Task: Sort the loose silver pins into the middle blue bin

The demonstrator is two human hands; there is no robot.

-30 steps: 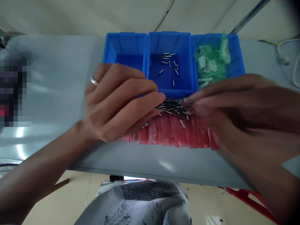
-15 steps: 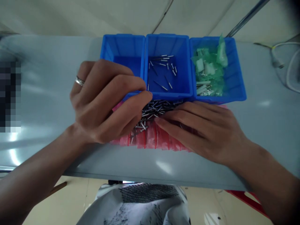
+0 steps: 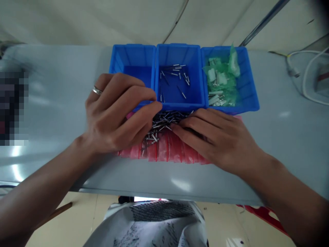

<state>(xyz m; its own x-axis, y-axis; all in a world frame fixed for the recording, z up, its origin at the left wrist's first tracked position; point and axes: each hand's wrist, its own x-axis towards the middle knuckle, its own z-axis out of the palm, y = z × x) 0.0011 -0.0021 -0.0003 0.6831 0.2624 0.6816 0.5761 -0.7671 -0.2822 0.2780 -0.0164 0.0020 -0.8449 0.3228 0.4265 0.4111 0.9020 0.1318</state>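
Observation:
My left hand (image 3: 120,113), with a ring on one finger, hovers in front of the left and middle blue bins. Its fingers are curled, thumb and forefinger pinched together; whatever lies between them is hidden. My right hand (image 3: 216,137) rests on the right side of a pile of metal blind rivets (image 3: 164,120), its thumb and fingertips closing around a rivet (image 3: 169,128) there. Beneath the pile lies a row of pink zip bags (image 3: 163,151), partly covered by both hands. Several loose rivets lie on the floor of the middle blue bin (image 3: 180,105).
The left blue bin (image 3: 133,48) stands beside the middle one. In the right blue bin (image 3: 253,99) are green plastic bags (image 3: 226,77) with white and metal parts. A white cable (image 3: 304,79) lies at the table's right. The grey table's (image 3: 144,181) front edge is near my lap.
The view has shifted slightly. In the middle bin, a rivet has left its spot near the front, and two now lie by the left wall. Both hands keep nearly the same pose.

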